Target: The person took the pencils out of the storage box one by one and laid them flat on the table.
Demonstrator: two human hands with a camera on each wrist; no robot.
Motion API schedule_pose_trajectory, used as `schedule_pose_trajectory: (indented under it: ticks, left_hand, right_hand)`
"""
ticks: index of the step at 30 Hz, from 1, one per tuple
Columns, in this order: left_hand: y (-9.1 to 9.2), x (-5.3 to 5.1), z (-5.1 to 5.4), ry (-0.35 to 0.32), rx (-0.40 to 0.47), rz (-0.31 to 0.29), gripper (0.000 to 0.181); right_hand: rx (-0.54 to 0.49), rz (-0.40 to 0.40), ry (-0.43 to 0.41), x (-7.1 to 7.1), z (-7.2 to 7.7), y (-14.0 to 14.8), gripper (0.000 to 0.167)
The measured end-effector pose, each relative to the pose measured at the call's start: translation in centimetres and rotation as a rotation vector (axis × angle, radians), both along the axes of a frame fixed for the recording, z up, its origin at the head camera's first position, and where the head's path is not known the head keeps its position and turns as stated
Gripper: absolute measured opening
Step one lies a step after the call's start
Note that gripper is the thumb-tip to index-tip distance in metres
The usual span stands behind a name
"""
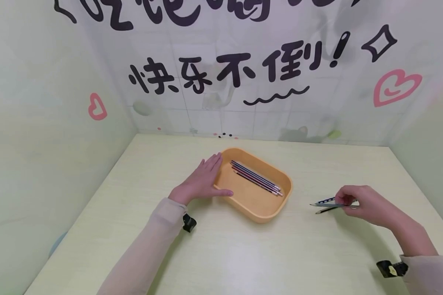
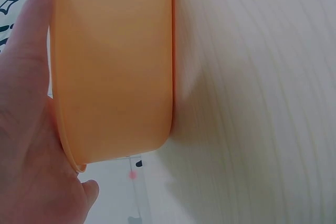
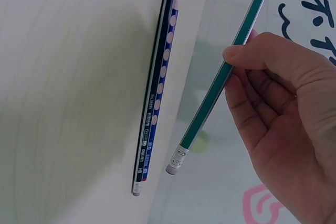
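**Green pencil pinched, tray steadied**

You appear to be at the lifting step of moving loose pencils. Your right hand has the green pencil clamped between thumb and fingers, eraser end exposed. Below it, the dark striped pencil and the blue dotted pencil lie side by side on the worktop, apart from the one you hold.

The orange tray stands to the left, well apart from that hand, with several pencils lying slantwise inside. If the green pencil belongs with them, the next move calls for a leftward carry over the rim and a low release, roughly parallel to that group.

As for pose, your right forearm reaches in from the near right, fingers curled beneath the thumb. Your left hand lies along the tray's left end, fingers straight, thumb spread apart from them, over the near rim.
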State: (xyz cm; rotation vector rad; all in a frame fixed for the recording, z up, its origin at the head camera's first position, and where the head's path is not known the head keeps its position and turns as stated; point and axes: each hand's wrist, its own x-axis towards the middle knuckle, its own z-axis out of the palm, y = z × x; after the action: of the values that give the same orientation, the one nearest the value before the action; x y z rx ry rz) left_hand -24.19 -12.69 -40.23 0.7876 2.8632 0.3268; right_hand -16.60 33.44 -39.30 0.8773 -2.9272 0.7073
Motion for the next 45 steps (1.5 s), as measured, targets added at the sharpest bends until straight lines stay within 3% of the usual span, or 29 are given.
schedule_pose_trajectory:
  ticks: [8,21,34,45]
  left_hand:
    - [0.0,0.0,0.0,0.001,-0.003,-0.001,0.119]
    - [-0.1,0.0,0.0,-0.006,-0.004,0.003,0.119]
    - [-0.1,-0.1,-0.1,-0.002,-0.004,0.0,0.119]
    - [-0.1,-0.1,-0.2,-0.009,-0.011,0.005,0.121]
  right_hand:
    - [0.057,-0.011,-0.018,-0.2,-1.3,1.3,0.034]
    - [0.175,-0.065,-0.138,-0.9,-2.1,2.2,0.03]
    - [0.269,-0.072,-0.123,-1.8,-2.5,2.4,0.029]
    - [0.259,-0.078,-0.089,-1.9,-2.7,2.2,0.028]
